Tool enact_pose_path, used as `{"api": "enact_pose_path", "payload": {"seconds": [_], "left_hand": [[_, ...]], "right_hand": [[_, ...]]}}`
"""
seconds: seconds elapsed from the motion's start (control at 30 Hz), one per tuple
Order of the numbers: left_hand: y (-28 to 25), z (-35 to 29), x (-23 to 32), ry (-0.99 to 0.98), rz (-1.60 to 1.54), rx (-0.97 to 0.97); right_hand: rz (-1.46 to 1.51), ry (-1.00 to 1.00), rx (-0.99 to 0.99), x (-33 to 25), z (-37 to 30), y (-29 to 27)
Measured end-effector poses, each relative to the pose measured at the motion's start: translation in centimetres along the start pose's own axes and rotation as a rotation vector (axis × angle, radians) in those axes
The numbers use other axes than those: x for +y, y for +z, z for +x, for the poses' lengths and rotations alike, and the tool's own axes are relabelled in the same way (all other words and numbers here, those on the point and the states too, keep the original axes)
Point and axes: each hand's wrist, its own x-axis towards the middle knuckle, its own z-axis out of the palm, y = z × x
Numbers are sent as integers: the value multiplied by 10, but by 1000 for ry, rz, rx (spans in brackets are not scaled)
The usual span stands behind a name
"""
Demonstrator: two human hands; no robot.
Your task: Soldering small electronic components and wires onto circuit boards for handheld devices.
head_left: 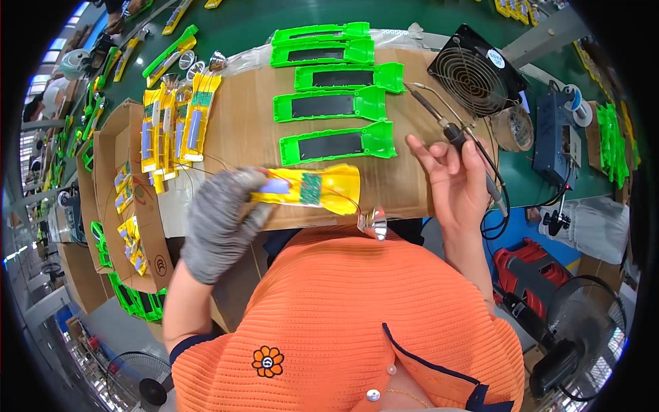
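Note:
My left hand (223, 223), in a grey knit glove, grips one end of a yellow flashlight half-shell (341, 189). A green circuit board, a pale battery cell and wires sit in the shell. From its far end a shiny reflector cup (373, 224) hangs on a wire. My bare right hand (454, 178) is turned palm up, with a soldering iron (454, 133) between thumb and fingers; its tip points up and left. Beyond the hands, several green shell halves (336, 144) with black inserts lie in a column on the cardboard (240, 130).
Several filled yellow shells (199, 117) lie at the left, beside a cardboard box (151, 264) with more parts. At the right stand a black fan (473, 72), a solder roll (513, 128) and a blue soldering station (553, 137). The iron's black cable loops beside my right hand.

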Motion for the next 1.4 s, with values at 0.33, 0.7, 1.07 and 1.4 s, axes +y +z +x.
{"api": "enact_pose_path", "payload": {"seconds": [0.33, 0.7, 1.07, 1.4], "left_hand": [[27, -2, -23, -40, 328, -48], [50, 7, -15, -103, -87, 251], [56, 7, -14, -57, 109, 209], [40, 18, -20, -171, -340, -25]], "right_hand": [[-212, -132, -53, 14, -8, 13], [-580, 224, -213, -4, -40, 20], [-501, 230, -285, 14, -25, 23], [-477, 292, -237, 18, -23, 21]]}}
